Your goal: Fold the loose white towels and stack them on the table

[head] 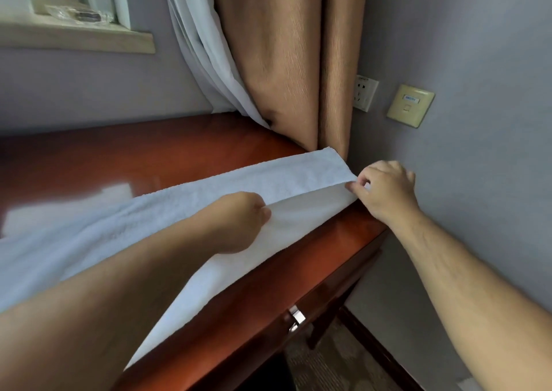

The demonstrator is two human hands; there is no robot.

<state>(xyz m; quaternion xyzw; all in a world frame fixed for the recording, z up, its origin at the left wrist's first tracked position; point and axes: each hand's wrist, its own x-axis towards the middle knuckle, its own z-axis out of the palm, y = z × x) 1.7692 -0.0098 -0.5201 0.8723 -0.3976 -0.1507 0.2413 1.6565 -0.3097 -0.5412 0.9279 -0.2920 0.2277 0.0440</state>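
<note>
While the white towel (179,208) lay stretched lengthwise across the glossy reddish-brown table (149,157), both hands held it at its far end. The left hand (239,221) sat on the cloth with its fingers curled in and the thumb tucked against the edge of the upper layer, gripping that edge. The right hand (388,190), near the table's far right corner, pinched the towel's corner between thumb and fingertips, the other fingers bent. Between the 2 hands the upper layer's edge ran taut and slightly raised, so a smooth lower layer showed beneath it, spread down to the table's front edge. The towel's near end ran out of view at the left, partly hidden by the left forearm.

Behind the towel's far end, a brown curtain (277,61) and a white sheer curtain (203,46) hung down to the back of the table in the corner of the room. On the grey wall (478,46) to the right were a white socket (365,93) and a cream wall plate (410,105). A window sill (74,36) at upper left carried a plastic-wrapped item (80,15) too blurred to identify. A metal drawer handle (295,317) showed on the table's front, above patterned carpet (328,366).
</note>
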